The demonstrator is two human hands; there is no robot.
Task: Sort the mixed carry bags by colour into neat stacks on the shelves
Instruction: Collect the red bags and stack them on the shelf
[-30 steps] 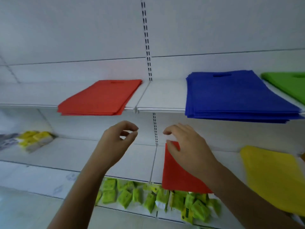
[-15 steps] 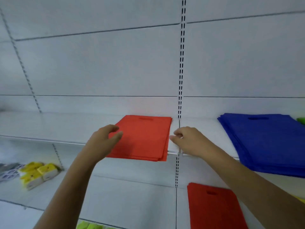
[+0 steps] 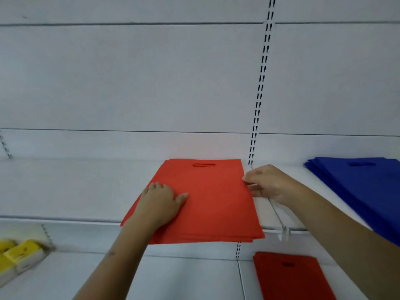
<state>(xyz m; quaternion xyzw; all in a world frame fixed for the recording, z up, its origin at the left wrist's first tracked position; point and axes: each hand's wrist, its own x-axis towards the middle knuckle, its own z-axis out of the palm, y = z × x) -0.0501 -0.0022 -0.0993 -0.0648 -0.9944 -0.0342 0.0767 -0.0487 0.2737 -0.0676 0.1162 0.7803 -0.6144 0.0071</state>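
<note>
On the upper shelf (image 3: 65, 191), white and running the full width under a white back wall (image 3: 129, 79), lies the red stack (image 3: 207, 202), the landmark here. It is a flat pile of red carry bags with the cut-out handle slot at the far end, near the wall; its near edge overhangs the shelf's front lip, and the layers show slightly fanned at the near right corner. To the right of the red stack, well apart on the same shelf, sits the blue stack (image 3: 363, 187), also flat with its handle slot toward the wall, running out of view at the right edge. Between the two, a slotted upright (image 3: 260, 83) climbs the wall from just beyond the red stack's far right corner. Below and to the right of the red stack, on the lower shelf (image 3: 184, 278), lies a single red bag (image 3: 292, 276), flat, partly hidden by the right forearm. Far to the lower left of the red stack are yellow packets (image 3: 19, 254), blurred.

The left hand (image 3: 161, 204) rests palm down on the red stack's left part, fingers straight and together, thumb spread, pressing flat and gripping nothing. The right hand (image 3: 268, 184) is at the red stack's right edge with fingers curled, fingertips pinching the edge of the bags.
</note>
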